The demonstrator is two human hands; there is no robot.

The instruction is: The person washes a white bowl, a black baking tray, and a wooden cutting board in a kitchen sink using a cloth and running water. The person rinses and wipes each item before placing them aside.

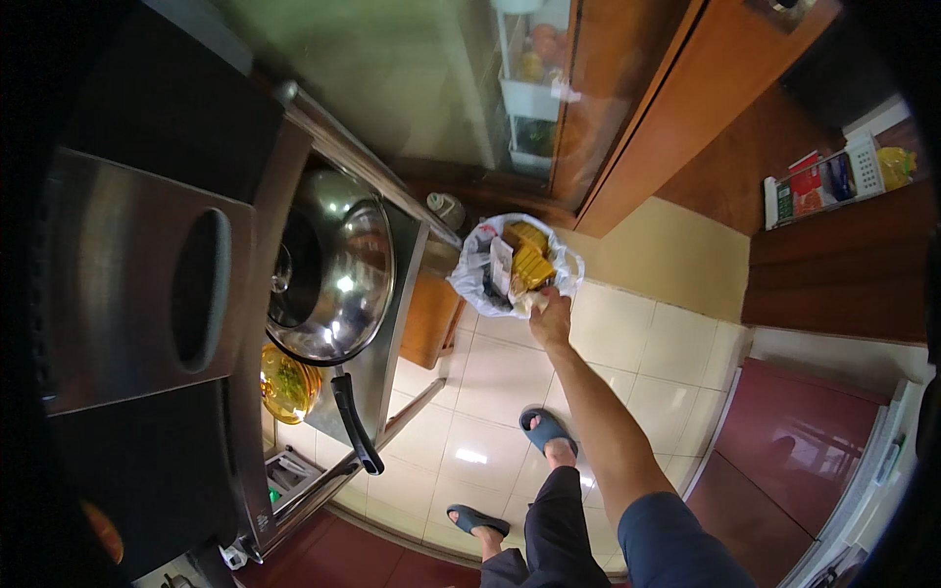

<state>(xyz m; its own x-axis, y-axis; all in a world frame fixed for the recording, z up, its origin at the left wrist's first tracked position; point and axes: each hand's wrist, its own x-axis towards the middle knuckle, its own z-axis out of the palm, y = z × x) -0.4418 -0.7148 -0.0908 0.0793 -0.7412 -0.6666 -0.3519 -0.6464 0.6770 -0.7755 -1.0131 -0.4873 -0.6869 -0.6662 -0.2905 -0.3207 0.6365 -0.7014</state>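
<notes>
My right hand (551,322) reaches out to the near rim of a waste bin lined with a white plastic bag (476,283). Its fingertips meet a pale crumpled scrap (528,303) at the bag's edge; whether they grip it is hidden. Inside the bag lie yellow ridged packaging (531,266) and a whitish flat packet (501,264). My left hand is out of view.
To the left, a lidded wok (353,287) sits on a metal stand, its black handle (354,422) jutting out. An amber glass bowl (291,386) is beside it. A wooden-framed glass door (684,110) stands beyond the bin. Dark red cabinets (798,441) line the right.
</notes>
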